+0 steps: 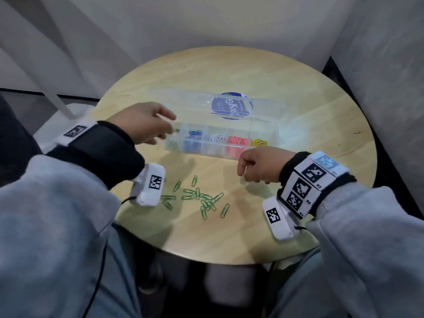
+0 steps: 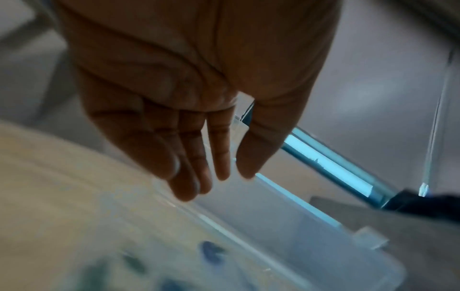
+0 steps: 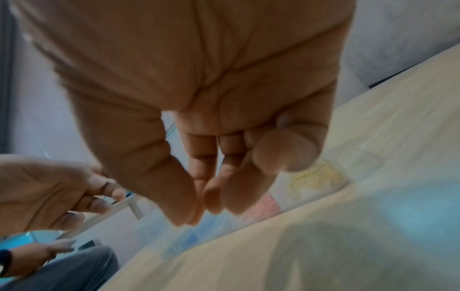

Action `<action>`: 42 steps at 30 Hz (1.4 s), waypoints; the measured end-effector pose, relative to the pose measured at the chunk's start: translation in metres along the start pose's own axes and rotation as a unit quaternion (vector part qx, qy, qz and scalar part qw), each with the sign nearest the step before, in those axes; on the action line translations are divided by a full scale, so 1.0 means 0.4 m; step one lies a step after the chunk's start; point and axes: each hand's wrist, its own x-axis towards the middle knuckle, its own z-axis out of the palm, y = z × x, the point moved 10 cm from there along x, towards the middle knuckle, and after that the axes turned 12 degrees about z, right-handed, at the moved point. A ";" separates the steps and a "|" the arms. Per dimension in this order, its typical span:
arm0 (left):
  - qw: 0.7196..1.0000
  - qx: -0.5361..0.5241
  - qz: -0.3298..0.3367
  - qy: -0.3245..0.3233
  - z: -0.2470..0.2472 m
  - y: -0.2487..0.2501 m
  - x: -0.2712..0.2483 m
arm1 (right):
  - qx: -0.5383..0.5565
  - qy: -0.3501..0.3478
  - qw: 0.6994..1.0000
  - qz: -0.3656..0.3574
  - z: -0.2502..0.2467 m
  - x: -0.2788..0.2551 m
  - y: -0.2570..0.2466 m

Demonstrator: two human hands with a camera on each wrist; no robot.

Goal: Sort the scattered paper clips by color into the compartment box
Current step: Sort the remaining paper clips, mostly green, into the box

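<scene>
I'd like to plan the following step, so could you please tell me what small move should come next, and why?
Probably the right hand, which looks free, should reach down to the green paper clips lying loose on the table. The left hand is already at the green end of the compartment box, and only green clips remain outside.

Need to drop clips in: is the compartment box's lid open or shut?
Open: the clear lid lies flipped back behind the compartment box, clips exposed.

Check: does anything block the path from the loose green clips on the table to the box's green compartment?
Nothing visible does. The green clips lie on bare table in front of the box, whose lid is open; the left hand hovers at the green compartment.
</scene>
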 end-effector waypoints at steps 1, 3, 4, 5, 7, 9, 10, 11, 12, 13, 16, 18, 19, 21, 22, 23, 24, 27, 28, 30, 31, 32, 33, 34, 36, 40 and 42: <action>0.997 0.072 -0.021 -0.006 -0.022 -0.040 -0.009 | -0.020 0.004 1.000 -0.009 0.011 0.003 -0.010; 0.977 0.201 -0.069 -0.028 -0.049 -0.113 -0.031 | -0.068 0.012 0.997 -0.018 0.033 0.006 -0.029; 0.964 0.248 -0.086 -0.044 -0.051 -0.139 -0.044 | -0.082 0.010 0.996 -0.015 0.046 0.009 -0.033; 0.953 0.281 -0.099 -0.061 -0.046 -0.160 -0.054 | -0.089 0.003 0.996 -0.010 0.060 0.013 -0.035; 0.934 0.322 -0.119 -0.102 -0.020 -0.195 -0.071 | -0.126 -0.004 0.992 -0.002 0.088 0.018 -0.038; 0.918 0.347 -0.130 -0.144 0.014 -0.219 -0.084 | -0.181 0.005 0.983 -0.006 0.105 0.019 -0.044; 0.911 0.356 -0.132 -0.160 0.029 -0.230 -0.089 | -0.199 0.007 0.980 -0.011 0.113 0.018 -0.048; 0.907 0.362 -0.132 -0.171 0.041 -0.238 -0.093 | -0.210 0.006 0.977 -0.018 0.121 0.017 -0.053; 0.904 0.367 -0.130 -0.177 0.050 -0.243 -0.095 | -0.220 0.001 0.975 -0.024 0.129 0.015 -0.058; 0.902 0.371 -0.126 -0.180 0.057 -0.245 -0.095 | -0.229 -0.007 0.973 -0.030 0.137 0.014 -0.061; 0.900 0.379 -0.107 -0.187 0.080 -0.239 -0.094 | -0.246 -0.033 0.968 -0.043 0.160 0.013 -0.071; 0.903 0.377 -0.095 -0.183 0.089 -0.233 -0.093 | -0.254 -0.042 0.965 -0.055 0.173 0.014 -0.079; 0.905 0.371 -0.090 -0.185 0.094 -0.231 -0.094 | -0.258 -0.042 0.963 -0.062 0.178 0.015 -0.081; 0.913 0.350 -0.079 -0.195 0.107 -0.230 -0.093 | -0.258 -0.027 0.963 -0.074 0.181 0.016 -0.085; 0.916 0.340 -0.074 -0.200 0.111 -0.229 -0.094 | -0.253 -0.015 0.964 -0.079 0.178 0.016 -0.087; 0.917 0.334 -0.069 -0.204 0.112 -0.225 -0.096 | -0.245 -0.001 0.966 -0.083 0.173 0.017 -0.088; 0.916 0.338 -0.064 -0.208 0.110 -0.221 -0.100 | -0.237 0.009 0.968 -0.087 0.169 0.017 -0.091; 0.891 0.389 -0.059 -0.226 0.105 -0.212 -0.116 | -0.224 0.022 0.969 -0.098 0.166 0.020 -0.095; 0.883 0.401 -0.060 -0.236 0.109 -0.214 -0.124 | -0.223 0.021 0.969 -0.102 0.169 0.019 -0.099; 0.875 0.409 -0.060 -0.252 0.120 -0.223 -0.137 | -0.220 0.019 0.970 -0.105 0.175 0.021 -0.107; 0.876 0.406 -0.057 -0.254 0.124 -0.226 -0.138 | -0.218 0.019 0.970 -0.103 0.177 0.023 -0.111; 0.881 0.399 -0.052 -0.249 0.127 -0.228 -0.137 | -0.217 0.018 0.971 -0.098 0.178 0.025 -0.114; 0.888 0.390 -0.043 -0.241 0.127 -0.226 -0.132 | -0.217 0.017 0.972 -0.091 0.179 0.027 -0.114; 0.895 0.379 -0.034 -0.233 0.127 -0.223 -0.126 | -0.217 0.016 0.972 -0.084 0.179 0.029 -0.114; 0.909 0.354 -0.025 -0.219 0.127 -0.220 -0.119 | -0.220 0.017 0.973 -0.073 0.180 0.030 -0.114; 0.933 0.300 -0.013 -0.200 0.130 -0.217 -0.107 | -0.228 0.018 0.972 -0.050 0.179 0.022 -0.112; 0.941 0.276 -0.005 -0.197 0.137 -0.211 -0.105 | -0.227 0.010 0.973 -0.036 0.179 0.014 -0.105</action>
